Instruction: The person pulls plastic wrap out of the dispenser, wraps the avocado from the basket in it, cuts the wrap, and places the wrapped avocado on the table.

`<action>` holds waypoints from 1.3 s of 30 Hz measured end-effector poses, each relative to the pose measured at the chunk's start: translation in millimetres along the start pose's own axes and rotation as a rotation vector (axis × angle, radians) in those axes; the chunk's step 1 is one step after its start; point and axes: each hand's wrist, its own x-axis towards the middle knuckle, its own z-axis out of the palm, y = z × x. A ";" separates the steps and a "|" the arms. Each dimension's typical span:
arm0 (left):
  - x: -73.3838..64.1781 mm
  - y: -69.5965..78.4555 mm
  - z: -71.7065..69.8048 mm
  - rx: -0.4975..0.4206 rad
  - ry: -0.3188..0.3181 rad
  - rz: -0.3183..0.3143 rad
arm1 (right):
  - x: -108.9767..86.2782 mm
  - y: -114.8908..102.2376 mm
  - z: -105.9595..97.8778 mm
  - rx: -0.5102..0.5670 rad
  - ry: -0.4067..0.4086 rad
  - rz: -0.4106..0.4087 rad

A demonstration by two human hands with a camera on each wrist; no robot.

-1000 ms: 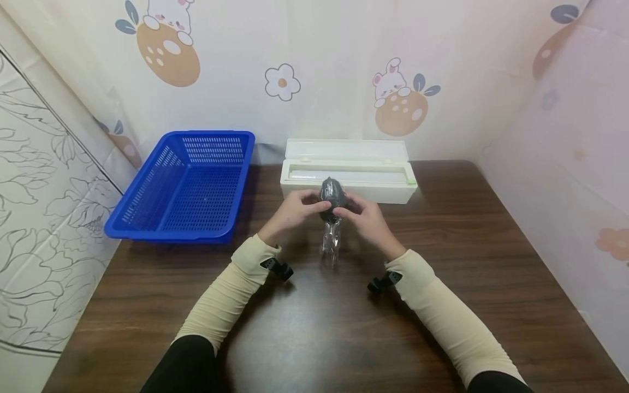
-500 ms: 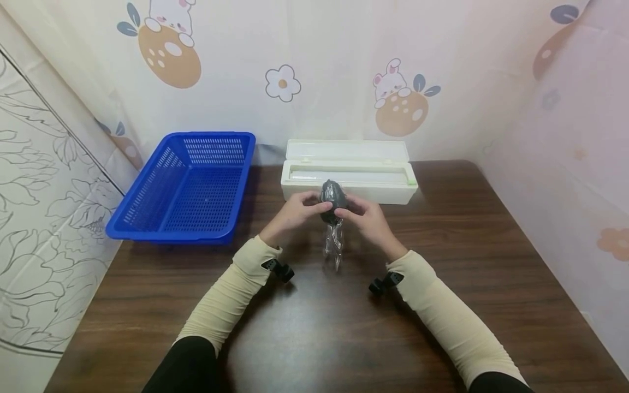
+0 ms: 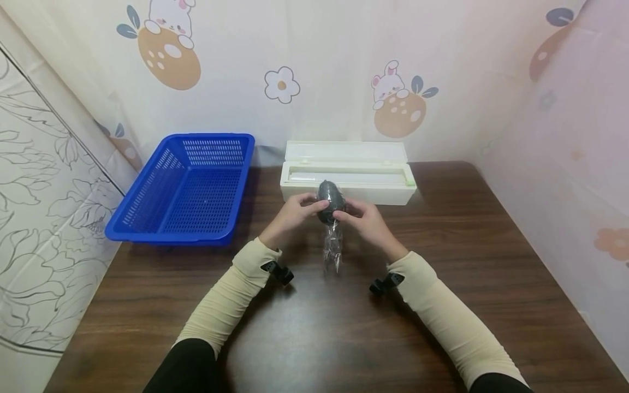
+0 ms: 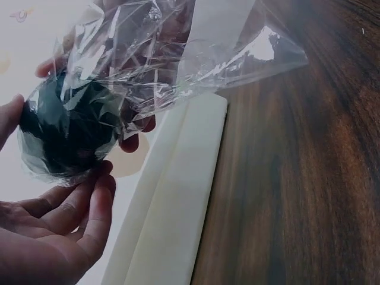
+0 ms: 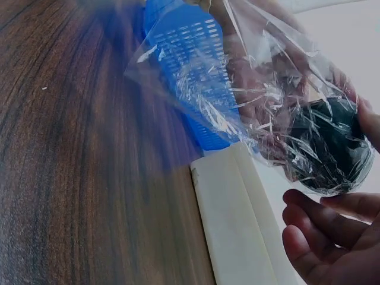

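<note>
A dark green oval avocado (image 3: 331, 203), wrapped in clear plastic film, is held up between both hands in front of the white box. My left hand (image 3: 296, 214) grips its left side, thumb across the near face and fingers behind and below. From the other side my right hand (image 3: 367, 219) holds it the same way, thumb low on the avocado. A loose tail of cling film (image 3: 332, 248) hangs from its near end. In the left wrist view this film (image 4: 237, 62) spreads out crinkled beyond the avocado (image 4: 71, 127). The right wrist view shows fingers (image 5: 320, 231) curled under the avocado (image 5: 329, 145).
Behind the hands stands a long white cling film box (image 3: 388, 194), its lid (image 3: 346, 151) raised and a pale roll inside. A blue mesh basket (image 3: 169, 237) sits at the back left of the brown wooden table (image 3: 314, 338). A patterned curtain (image 3: 334, 82) closes off the back.
The film tail sways and hangs slightly lower. The avocado has turned a little between the fingers; both hands keep nearly the same place and hold.
</note>
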 end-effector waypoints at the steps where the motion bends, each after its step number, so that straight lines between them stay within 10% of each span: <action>1: -0.2 0.3 -0.3 0.018 -0.005 0.005 | 0.0 0.1 -0.3 -0.004 0.000 -0.003; 15: -1.5 8.6 0.3 0.076 0.009 -0.018 | -0.1 -2.9 -0.4 -0.010 0.008 0.002; 23: -2.5 11.4 2.7 -0.108 0.051 -0.074 | -0.2 -6.7 0.2 -0.029 0.017 0.009; 39: -0.5 11.8 -3.1 -0.284 0.315 -0.036 | -6.4 2.8 4.1 -0.067 -0.003 0.041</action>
